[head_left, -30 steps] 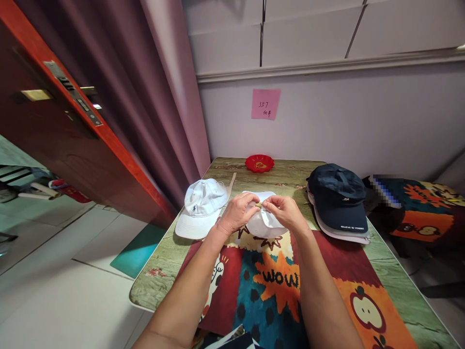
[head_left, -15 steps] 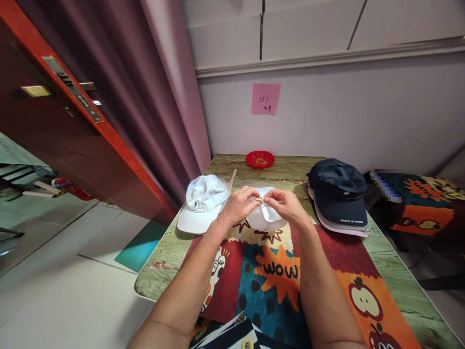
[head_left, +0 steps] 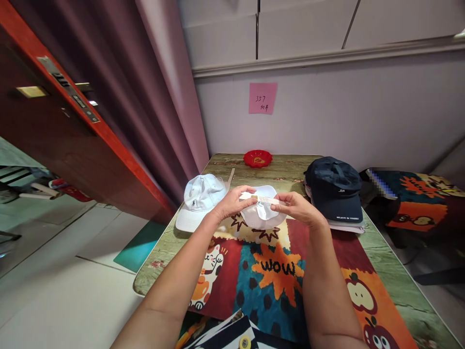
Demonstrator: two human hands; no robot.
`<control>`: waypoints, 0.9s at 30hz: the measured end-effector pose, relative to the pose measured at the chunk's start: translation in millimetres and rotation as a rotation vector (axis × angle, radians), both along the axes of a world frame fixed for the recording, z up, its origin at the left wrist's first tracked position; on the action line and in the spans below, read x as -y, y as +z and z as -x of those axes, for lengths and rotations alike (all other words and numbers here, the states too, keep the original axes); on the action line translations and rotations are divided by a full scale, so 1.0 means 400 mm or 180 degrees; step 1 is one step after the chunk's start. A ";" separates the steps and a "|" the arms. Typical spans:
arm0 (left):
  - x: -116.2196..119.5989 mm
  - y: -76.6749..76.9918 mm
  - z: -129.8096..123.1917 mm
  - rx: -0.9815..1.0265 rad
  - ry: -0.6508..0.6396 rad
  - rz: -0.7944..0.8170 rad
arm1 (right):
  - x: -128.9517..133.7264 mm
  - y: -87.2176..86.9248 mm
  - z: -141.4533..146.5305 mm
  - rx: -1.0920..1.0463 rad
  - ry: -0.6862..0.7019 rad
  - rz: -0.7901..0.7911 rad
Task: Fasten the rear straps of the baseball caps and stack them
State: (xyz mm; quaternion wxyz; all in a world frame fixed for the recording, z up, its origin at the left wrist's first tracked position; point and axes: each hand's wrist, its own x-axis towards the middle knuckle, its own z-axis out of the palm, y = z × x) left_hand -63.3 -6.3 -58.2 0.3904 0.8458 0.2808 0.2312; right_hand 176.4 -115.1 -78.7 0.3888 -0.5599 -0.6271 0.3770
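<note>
A white baseball cap (head_left: 264, 219) rests in front of me on the patterned mat, its back strap towards me. My left hand (head_left: 237, 199) pinches the strap's left part beside a small brass-coloured buckle. The right part of the strap is pinched by my right hand (head_left: 295, 207), and the strap stretches straight between both hands. Another white cap (head_left: 203, 196) with a small dark logo lies to the left, its loose strap sticking up behind it. On the right, a navy cap (head_left: 334, 186) sits on top of a stack with lighter caps beneath.
A red scalloped dish (head_left: 257, 158) stands at the back of the wooden table (head_left: 160, 261). The colourful mat (head_left: 250, 286) covers the table's middle and front. An open door (head_left: 72, 145) and purple curtain (head_left: 156, 87) are on the left; a pink note (head_left: 263, 98) is on the wall.
My right hand has moved outward to the right along the strap, so more of the strap now shows between my hands. The view has shifted slightly.
</note>
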 end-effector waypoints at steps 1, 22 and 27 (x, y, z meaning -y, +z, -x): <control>-0.009 0.005 0.002 -0.0052 -0.0087 0.0136 | 0.000 0.003 0.004 -0.0100 0.0051 0.0001; 0.031 -0.006 0.003 0.0076 0.0329 -0.1110 | -0.036 0.028 0.117 0.0231 -0.0477 -0.0326; 0.033 -0.007 0.003 0.0025 0.0275 -0.0988 | -0.036 0.025 0.117 0.0241 -0.0461 -0.0277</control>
